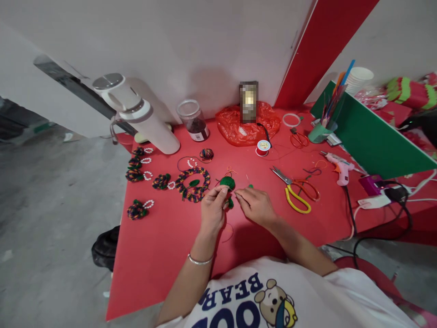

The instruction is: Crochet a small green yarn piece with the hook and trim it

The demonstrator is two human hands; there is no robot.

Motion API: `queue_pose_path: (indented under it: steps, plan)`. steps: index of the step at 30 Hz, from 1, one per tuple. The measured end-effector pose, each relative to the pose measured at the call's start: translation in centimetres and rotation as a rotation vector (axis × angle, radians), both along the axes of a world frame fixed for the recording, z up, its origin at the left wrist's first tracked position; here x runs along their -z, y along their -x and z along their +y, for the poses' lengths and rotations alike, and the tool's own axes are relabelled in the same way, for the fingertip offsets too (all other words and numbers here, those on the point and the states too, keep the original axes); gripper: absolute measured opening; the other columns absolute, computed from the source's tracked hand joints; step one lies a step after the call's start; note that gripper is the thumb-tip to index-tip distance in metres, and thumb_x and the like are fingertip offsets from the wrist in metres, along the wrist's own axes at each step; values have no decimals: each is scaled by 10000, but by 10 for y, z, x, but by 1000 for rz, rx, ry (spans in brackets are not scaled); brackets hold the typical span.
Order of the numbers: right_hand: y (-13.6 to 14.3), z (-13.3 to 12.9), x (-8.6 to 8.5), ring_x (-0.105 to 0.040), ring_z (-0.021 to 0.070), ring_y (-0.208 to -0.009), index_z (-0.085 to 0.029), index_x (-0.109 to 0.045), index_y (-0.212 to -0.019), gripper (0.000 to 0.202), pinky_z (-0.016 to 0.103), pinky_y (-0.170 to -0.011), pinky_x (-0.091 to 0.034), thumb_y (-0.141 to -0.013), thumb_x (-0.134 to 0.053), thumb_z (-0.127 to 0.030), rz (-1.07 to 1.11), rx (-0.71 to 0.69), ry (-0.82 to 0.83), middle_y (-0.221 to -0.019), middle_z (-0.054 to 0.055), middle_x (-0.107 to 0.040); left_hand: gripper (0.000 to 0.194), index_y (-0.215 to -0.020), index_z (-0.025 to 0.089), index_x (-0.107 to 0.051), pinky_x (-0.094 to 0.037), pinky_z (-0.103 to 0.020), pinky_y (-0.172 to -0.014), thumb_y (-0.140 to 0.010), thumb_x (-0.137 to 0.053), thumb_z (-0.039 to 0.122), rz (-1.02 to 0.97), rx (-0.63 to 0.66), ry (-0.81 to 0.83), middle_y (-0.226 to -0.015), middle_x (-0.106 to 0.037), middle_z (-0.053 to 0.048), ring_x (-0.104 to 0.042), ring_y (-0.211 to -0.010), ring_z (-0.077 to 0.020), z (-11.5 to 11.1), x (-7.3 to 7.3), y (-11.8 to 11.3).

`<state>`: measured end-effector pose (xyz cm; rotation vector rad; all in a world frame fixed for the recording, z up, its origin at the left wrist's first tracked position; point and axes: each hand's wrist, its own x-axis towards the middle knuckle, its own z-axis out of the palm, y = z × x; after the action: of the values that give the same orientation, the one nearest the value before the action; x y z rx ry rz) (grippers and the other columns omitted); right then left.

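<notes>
My left hand (214, 206) is closed in a pinch at the table's middle, just below a green yarn ball (227, 183). Facing it, my right hand (256, 206) also has its fingertips pressed together. A fine thread (231, 189) seems to span the small gap between the two pinches; its exact ends are hidden by the fingers. Small green pieces (231, 203) hang or lie under the left fingertips. Another bit of green (251, 186) shows behind the right knuckles. Left of my hands lies a braided multicolour yarn ring (179, 183) with a green leaf shape in it.
Several yarn balls with bead loops (137, 210) line the left edge. Behind stand a tumbler (155, 130), a jar (193, 120) and a red thread spool (262, 148). Yellow-and-red scissors (296, 200), a pink glue gun (342, 169) and a power strip (373, 202) lie on the right.
</notes>
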<state>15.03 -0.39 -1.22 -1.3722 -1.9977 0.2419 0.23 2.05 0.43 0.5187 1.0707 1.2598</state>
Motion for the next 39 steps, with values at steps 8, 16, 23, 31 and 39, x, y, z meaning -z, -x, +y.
queue_pose_path:
  steps: [8, 16, 23, 31, 39]
  plan:
    - [-1, -1, 1, -664, 151, -708, -205, -710, -1082, 196, 261, -679, -456, -1019, -525, -217, -25, 12, -29, -838, 37, -765, 384, -752, 130, -729, -321, -149, -390, -553, -942, 380, 6, -11, -8, -558, -595, 28, -422, -418, -30, 0, 0, 0]
    - [-2, -1, 1, -663, 151, -722, -186, -702, -1087, 182, 266, -677, -444, -1014, -536, -198, -72, 16, -64, -834, 45, -755, 364, -770, 130, -726, -319, -162, -388, -589, -923, 377, 7, -2, -24, -548, -587, 30, -406, -404, -33, 0, 2, 1]
    - [-3, -1, 0, -656, 148, -711, -179, -705, -1094, 212, 268, -672, -450, -1027, -504, -192, -145, 28, -169, -802, 44, -748, 372, -754, 126, -727, -311, -153, -395, -551, -939, 355, 2, -15, -4, -542, -587, 26, -419, -416, -32, 2, 0, -1]
    - [-2, -1, -1, -642, 147, -689, -180, -711, -1075, 206, 268, -664, -446, -1026, -512, -199, -124, 17, -145, -777, 37, -738, 365, -759, 133, -736, -312, -153, -390, -555, -941, 357, -5, -7, -2, -532, -584, 31, -414, -404, -31, 1, 0, -1]
    - [-2, -2, 2, -641, 145, -693, -197, -717, -1113, 227, 258, -662, -441, -1027, -507, -207, -124, 15, -52, -798, 40, -744, 353, -758, 133, -736, -319, -153, -395, -564, -930, 354, 21, -3, -11, -540, -584, 29, -436, -423, -38, 1, 1, 0]
